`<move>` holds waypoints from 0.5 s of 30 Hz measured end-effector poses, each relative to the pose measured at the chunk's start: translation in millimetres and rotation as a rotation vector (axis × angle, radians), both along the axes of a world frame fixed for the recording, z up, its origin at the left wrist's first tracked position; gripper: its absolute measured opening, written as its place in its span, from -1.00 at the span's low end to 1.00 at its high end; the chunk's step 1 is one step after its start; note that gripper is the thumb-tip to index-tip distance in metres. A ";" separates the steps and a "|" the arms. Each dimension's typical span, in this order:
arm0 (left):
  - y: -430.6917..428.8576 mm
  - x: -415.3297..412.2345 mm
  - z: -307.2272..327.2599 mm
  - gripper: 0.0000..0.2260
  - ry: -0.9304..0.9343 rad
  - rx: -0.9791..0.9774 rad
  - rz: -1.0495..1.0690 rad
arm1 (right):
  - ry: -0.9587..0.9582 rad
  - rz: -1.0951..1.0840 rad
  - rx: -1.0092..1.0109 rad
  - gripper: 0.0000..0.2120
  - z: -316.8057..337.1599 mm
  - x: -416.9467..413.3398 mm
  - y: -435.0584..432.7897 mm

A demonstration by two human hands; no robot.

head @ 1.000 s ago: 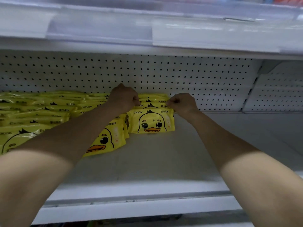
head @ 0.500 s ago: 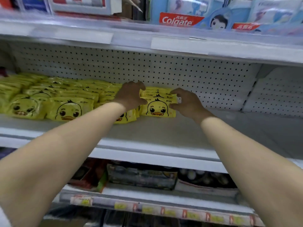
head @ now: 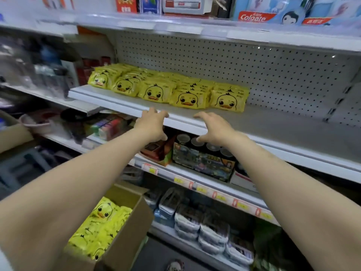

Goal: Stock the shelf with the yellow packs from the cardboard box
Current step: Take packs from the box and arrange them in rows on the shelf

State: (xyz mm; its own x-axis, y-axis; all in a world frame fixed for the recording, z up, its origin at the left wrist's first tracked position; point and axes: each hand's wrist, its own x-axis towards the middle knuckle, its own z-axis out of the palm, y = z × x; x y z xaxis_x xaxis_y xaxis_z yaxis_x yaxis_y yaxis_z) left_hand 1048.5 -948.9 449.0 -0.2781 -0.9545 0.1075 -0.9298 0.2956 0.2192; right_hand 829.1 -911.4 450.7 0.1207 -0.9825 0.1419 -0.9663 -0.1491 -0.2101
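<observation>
Both grips are empty, fingers spread and relaxed. The left grip (head: 152,125) and the right grip (head: 214,127) hover side by side at the front lip of the shelf (head: 283,124), apart from each other and touching no stock.

1. Shelf. Its left half carries rows of stock; the right half is bare up to the pegboard back (head: 254,61). This bare stretch is the open room for new rows. The shelf above overhangs, so entry should be kept low and level.

2. Cardboard box (head: 134,229). It stands below and to the left, flaps open, with boxed goods (head: 203,161) on the lower shelf between it and the target. The left forearm hides part of it, so how full it is cannot be stated.

3. Yellow packs (head: 188,98). Five columns stand face-forward on the shelf, the rightmost just beside the bare area. More packs (head: 101,225) lie loose in the box.

Handling, as judged: film pouches, light, soft and somewhat slick. Take a pack across its flat faces, or press a small stack between both grips by the short ends. Avoid pinching one corner, since the pouch would sag and twist. Lift clear of the raised box flap before swinging right.
</observation>
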 end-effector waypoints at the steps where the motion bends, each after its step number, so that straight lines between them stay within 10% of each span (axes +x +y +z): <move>1: 12.0 15.0 -6.6 -0.29 -0.041 0.004 0.025 | -0.015 0.032 0.021 -0.23 -4.9 13.2 5.3; 15: 91.1 181.2 -64.0 -0.32 -0.171 0.088 0.290 | 0.032 0.354 0.198 -0.25 -63.2 186.0 16.4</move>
State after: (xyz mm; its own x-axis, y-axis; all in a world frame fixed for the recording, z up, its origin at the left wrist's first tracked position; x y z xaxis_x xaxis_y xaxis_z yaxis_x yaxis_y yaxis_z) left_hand 1229.7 -857.8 385.0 -0.0007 -1.0000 -0.0032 -0.9979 0.0004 0.0655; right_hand 1015.1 -895.0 387.5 0.4577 -0.8873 -0.0558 -0.8691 -0.4333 -0.2384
